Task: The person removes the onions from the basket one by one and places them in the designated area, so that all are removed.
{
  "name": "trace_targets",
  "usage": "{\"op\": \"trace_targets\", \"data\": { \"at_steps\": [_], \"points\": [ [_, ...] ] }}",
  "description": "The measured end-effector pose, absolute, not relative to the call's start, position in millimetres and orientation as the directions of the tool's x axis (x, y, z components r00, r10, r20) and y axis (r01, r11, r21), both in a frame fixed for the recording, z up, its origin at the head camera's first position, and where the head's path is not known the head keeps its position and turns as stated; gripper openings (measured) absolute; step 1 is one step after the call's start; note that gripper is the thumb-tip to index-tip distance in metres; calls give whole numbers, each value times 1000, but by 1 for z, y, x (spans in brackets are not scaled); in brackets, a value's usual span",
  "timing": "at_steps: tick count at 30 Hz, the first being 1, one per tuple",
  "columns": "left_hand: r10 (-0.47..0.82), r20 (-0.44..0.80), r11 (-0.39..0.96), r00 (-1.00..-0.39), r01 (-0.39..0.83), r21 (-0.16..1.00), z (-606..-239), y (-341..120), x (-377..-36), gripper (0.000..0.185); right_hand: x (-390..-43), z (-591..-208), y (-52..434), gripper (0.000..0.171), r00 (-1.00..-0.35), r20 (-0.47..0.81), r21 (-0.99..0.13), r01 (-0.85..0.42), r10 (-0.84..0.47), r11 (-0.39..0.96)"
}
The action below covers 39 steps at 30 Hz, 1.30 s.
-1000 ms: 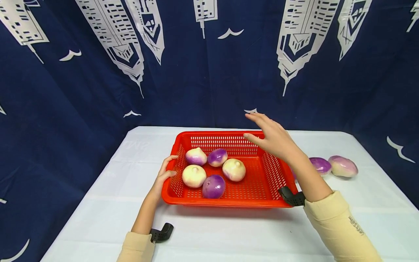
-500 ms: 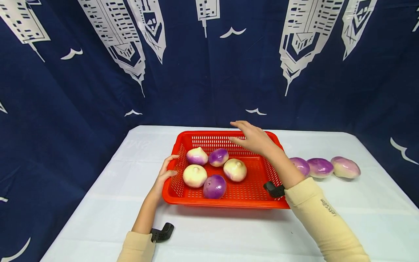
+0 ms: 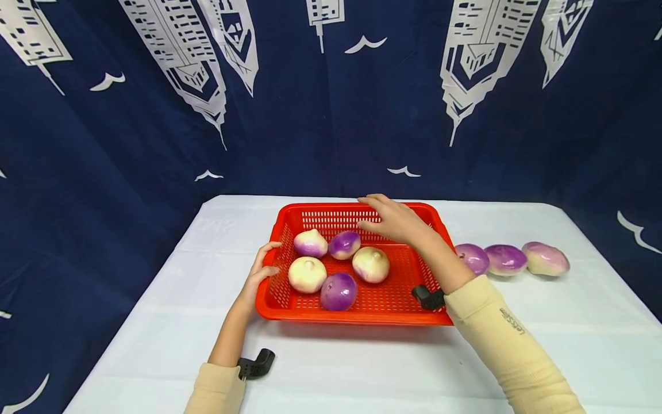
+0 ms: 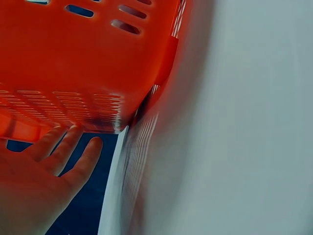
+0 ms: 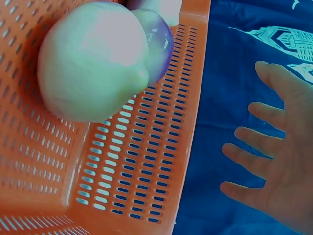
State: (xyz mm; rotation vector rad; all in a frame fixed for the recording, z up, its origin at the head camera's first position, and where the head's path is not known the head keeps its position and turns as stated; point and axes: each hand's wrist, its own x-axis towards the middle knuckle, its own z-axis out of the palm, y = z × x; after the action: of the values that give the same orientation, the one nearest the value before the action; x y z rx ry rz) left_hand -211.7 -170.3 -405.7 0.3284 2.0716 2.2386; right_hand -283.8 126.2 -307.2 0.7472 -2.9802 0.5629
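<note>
My left hand (image 3: 258, 276) braces the red basket's (image 3: 357, 315) left rim, right hand (image 3: 395, 221) hovers flat-fingered over the far wall; stiff, light plastic, probably best gripped by opposite rims.

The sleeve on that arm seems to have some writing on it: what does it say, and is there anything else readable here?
On the right sleeve: small dark print, perhaps "LessSlim", too small to read for sure.
On the tablecloth, far left: faint mirrored letters, unreadable.
On the curtain: only building and bird pictures, no words.
On the red basket: none.
</note>
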Motion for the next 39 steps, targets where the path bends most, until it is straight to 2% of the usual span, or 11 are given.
{"op": "trace_targets", "data": {
  "at_steps": [8, 26, 34, 39],
  "points": [
    [196, 101, -95, -975, 83, 992, -407, -171, -212, 53, -290, -306, 119, 61, -877, 77, -334, -471, -474, 817],
    [197, 115, -84, -974, 100, 991, -407, -171, -212, 54, -306, -332, 94, 61, -840, -64, -368, -483, -540, 795],
    [202, 116, -89, -973, 99, 991, -406, -171, -211, 54, -309, -340, 95, 61, -793, -142, -403, -501, -593, 766],
    [200, 113, -107, -973, 94, 990, -406, -171, -212, 53, -312, -347, 94, 61, -761, -144, -412, -535, -632, 738]
  ]
}}
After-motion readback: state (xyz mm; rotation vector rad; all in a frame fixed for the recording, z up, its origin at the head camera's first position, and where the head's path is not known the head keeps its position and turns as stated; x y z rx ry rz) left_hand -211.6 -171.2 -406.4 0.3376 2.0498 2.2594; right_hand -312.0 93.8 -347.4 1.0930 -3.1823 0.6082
